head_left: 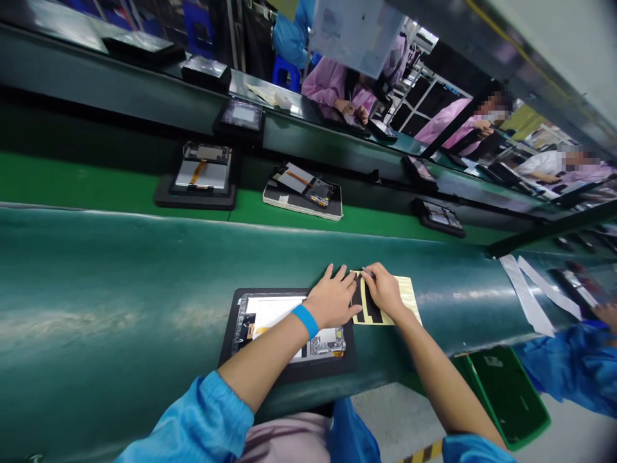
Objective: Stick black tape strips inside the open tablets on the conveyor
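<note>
A yellow backing sheet with black adhesive strips (pixel 405 290) lies on the green bench. My left hand (pixel 332 299), with a blue band at its wrist, rests flat with fingers spread across the left edge of this sheet. My right hand (pixel 384 290) is closed in a pinch at the sheet's upper edge, on the end of a black adhesive strip (pixel 371 308). Under my left forearm is an opened tablet (pixel 330 344) with its circuit board and a white part showing. It lies on a black foam tray (pixel 289 374), partly hidden by my arm.
Beyond the bench (pixel 120 276), a green conveyor belt (pixel 81 186) carries opened tablets (pixel 205 168) on trays. White strips (pixel 527 296) hang over the bench at right, near a co-worker's blue sleeve (pixel 569 366). A green bin (pixel 511 399) stands below. Other people work across the line.
</note>
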`<state>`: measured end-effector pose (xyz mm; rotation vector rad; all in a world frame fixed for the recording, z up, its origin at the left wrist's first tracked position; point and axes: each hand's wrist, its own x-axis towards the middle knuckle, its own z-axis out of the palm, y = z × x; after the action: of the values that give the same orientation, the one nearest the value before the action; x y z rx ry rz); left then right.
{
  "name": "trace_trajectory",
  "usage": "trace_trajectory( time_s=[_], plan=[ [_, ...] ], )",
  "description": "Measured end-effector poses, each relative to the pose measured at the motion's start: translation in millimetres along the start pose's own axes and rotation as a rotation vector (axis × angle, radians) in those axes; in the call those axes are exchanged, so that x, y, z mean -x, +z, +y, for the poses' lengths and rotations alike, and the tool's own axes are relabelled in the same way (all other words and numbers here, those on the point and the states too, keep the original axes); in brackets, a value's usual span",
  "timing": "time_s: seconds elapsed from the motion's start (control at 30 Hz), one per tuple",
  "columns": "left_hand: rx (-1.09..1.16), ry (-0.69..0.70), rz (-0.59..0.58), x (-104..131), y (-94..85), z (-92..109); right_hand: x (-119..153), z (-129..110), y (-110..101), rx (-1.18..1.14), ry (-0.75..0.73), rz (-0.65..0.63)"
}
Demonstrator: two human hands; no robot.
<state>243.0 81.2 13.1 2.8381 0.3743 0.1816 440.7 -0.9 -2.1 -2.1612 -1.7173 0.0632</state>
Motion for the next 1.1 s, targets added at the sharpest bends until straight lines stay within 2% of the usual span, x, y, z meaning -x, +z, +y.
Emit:
trace_trajectory(
  time_s=[0.1,0.23,0.33,0.43,0.5,0.6,0.67,0.73,0.8,0.9,1.0,1.1],
  plan=[
    [-0.001,0.004,-0.007,1,-2.0,0,2,-1,-3,-0.072,0.031,0.082],
    [0.017,0.003,-0.014,0,-2.0,2,2,-11,-20,-0.187,0.088,0.209],
    [0.054,-0.009,0.031,-1,-8.5,3,5,-33,-35,-0.281,0.096,0.24],
    [0.087,-0.064,0.125,10,-30.6,-7,12,-68,-41,-0.372,0.041,0.223],
    [0.098,-0.131,0.179,31,-50.3,-24,20,-97,-37,-0.431,-0.018,0.182],
    [0.112,-0.29,0.283,88,-71.2,-56,36,-143,-22,-0.515,-0.122,0.061],
    [0.105,-0.375,0.342,137,-72.3,-72,47,-170,-9,-0.546,-0.189,-0.03],
    [0.093,-0.442,0.399,183,-62.8,-77,55,-192,5,-0.537,-0.234,-0.109],
    [0.097,-0.46,0.429,220,-47.4,-70,58,-208,18,-0.496,-0.257,-0.171],
    [0.108,-0.435,0.45,252,-25.8,-49,56,-222,31,-0.403,-0.282,-0.204],
    [0.102,-0.372,0.456,261,-15.6,-29,49,-229,36,-0.308,-0.285,-0.191],
    [0.08,-0.332,0.446,263,-13.7,-19,45,-233,38,-0.244,-0.279,-0.178]
  ],
)
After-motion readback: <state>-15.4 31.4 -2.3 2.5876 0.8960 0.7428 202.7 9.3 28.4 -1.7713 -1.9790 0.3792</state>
